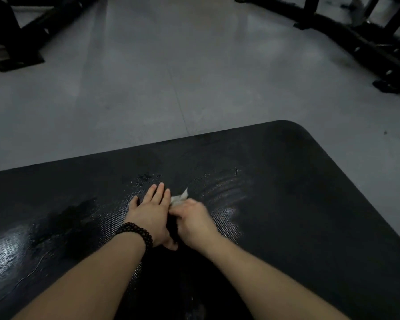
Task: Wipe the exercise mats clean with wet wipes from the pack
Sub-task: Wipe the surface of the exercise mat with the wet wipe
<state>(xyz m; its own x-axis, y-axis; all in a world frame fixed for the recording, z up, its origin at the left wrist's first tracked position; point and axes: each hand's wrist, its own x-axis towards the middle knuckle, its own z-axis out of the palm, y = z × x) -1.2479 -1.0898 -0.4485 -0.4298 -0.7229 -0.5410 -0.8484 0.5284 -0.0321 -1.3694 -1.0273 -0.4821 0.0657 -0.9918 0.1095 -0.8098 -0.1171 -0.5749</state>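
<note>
Two bare forearms reach in from the near edge of a single black exercise mat, seen from the head camera. One mat is in view, its rounded far right corner lying on grey floor; its long axis runs from lower left to upper right, and wet streaks shine near its left edge and just right of the hands. Left hand, with one dark bead bracelet at the wrist, lies flat on the mat near its middle, fingers straight and together, pointing toward the far edge, holding nothing. Right hand sits just beside it, touching it, fingers curled around one crumpled white wet wipe that pokes out beyond the knuckles toward the far edge and rests on the mat. Two dark equipment frames stand on the floor beyond the mat: one frame at far left, another frame at far right.
</note>
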